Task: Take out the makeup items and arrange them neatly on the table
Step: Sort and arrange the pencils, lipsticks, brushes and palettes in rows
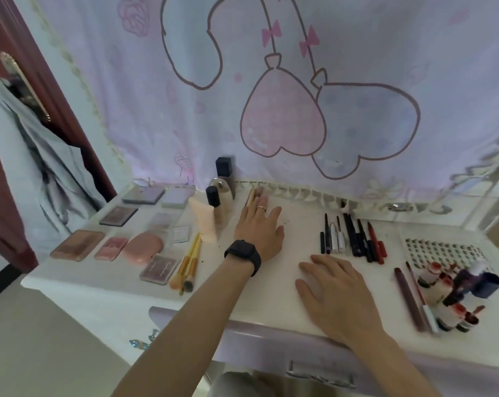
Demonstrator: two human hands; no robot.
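1. The left hand [259, 230], with a black watch [244, 257] on its wrist and a ring on one finger, lies stretched forward over the white worktop [285, 282] with straight fingers. It grips nothing. Its fingertips reach a few slim pink tubes [255, 194] at the back edge; whether they press on them cannot be told.
2. The right hand [334, 290] rests palm down on the worktop, nearer the front edge than the left hand. Its fingers are relaxed and slightly spread, and it holds nothing.
3. Just left of the left hand stand a pale pink waisted sponge [203, 222] and beige bottles with black caps [221, 193]. A bundle of yellow-handled brushes [188, 265] lies beside the left wrist.
4. Further left, flat lilac, brown and pink palettes [118, 215] lie in rows, with an oval pink compact [142, 247] among them.
5. Just beyond the right hand's fingertips, and right of the left hand, black, white and red pencils [352, 239] lie side by side in a row.
6. Right of the right hand lie two long brown pencils [408, 296], then a cluster of small red-capped bottles [445, 299]. Behind these sits a clear tray with a grid of small dark pieces [440, 250].
7. A lilac drawer front [242, 339] runs below the worktop, under the forearms.
8. Behind the worktop hangs a pale cloth printed with pink and blue heart balloons [282, 121].
9. At far left is a dark red door [2, 173] with a grey garment [27, 156] hung at its handle.
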